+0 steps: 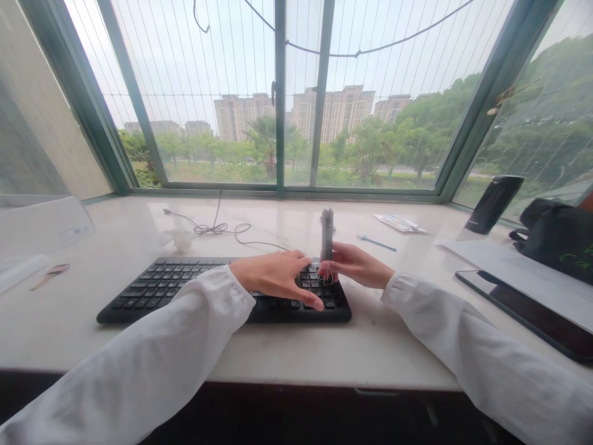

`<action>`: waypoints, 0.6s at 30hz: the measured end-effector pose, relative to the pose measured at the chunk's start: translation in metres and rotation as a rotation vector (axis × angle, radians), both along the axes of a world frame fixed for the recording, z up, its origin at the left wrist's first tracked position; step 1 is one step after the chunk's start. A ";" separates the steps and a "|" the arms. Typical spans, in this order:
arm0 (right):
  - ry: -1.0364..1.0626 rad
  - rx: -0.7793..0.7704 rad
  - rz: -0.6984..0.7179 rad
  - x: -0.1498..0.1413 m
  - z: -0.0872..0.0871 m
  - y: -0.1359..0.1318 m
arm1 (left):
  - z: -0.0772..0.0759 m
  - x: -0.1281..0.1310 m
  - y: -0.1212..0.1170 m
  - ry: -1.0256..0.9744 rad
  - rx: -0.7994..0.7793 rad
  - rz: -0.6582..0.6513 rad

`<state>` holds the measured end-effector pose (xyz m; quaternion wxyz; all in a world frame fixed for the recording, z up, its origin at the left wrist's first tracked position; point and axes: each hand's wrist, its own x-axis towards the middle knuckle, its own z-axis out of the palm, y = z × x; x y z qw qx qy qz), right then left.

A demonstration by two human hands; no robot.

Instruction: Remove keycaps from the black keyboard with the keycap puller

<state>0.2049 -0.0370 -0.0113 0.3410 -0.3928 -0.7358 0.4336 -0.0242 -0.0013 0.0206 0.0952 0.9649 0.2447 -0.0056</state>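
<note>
A black keyboard [152,290] lies flat near the front of the white counter. My right hand [354,264] is closed round a slim grey keycap puller [327,238], held upright over the keyboard's right end. Thin wire loops at the puller's lower end are down at the keys; whether they grip a keycap I cannot tell. Across the keyboard, left of the puller, my left hand [273,274] is open, with the thumb spread out over the keys and the fingers pointing toward the puller. It hides part of the keyboard.
Behind the keyboard lies a coiled cable [210,228]. A thin blue stick [376,243] and a flat white packet [399,223] are at the back right. Farther right are a phone [523,306], paper [523,275], a black box-like item [495,204] and a black bag [558,238]. Keys [50,275] lie left.
</note>
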 end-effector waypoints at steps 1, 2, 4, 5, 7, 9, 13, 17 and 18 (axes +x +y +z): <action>-0.020 0.007 0.010 -0.001 0.001 0.000 | -0.001 -0.001 0.000 0.037 -0.007 0.000; -0.045 0.017 0.020 -0.002 0.003 0.000 | -0.002 -0.002 0.000 0.065 -0.006 0.000; -0.104 0.041 0.033 -0.006 0.006 -0.001 | -0.004 -0.002 0.001 0.098 -0.004 0.000; -0.129 0.050 0.037 -0.007 0.008 -0.002 | -0.004 -0.002 0.001 0.101 -0.008 -0.001; -0.159 0.051 0.037 -0.009 0.011 -0.002 | -0.005 -0.002 0.001 0.087 -0.022 -0.005; -0.168 0.030 0.035 -0.010 0.012 -0.001 | -0.005 -0.002 0.001 0.069 -0.025 0.008; -0.181 -0.014 0.032 -0.010 0.012 0.002 | -0.010 -0.003 0.003 0.056 -0.019 0.070; -0.183 -0.012 0.013 -0.011 0.010 0.004 | -0.013 -0.003 0.005 0.036 -0.033 0.094; -0.180 -0.006 0.008 -0.011 0.010 0.004 | -0.013 -0.003 0.004 0.031 -0.040 0.100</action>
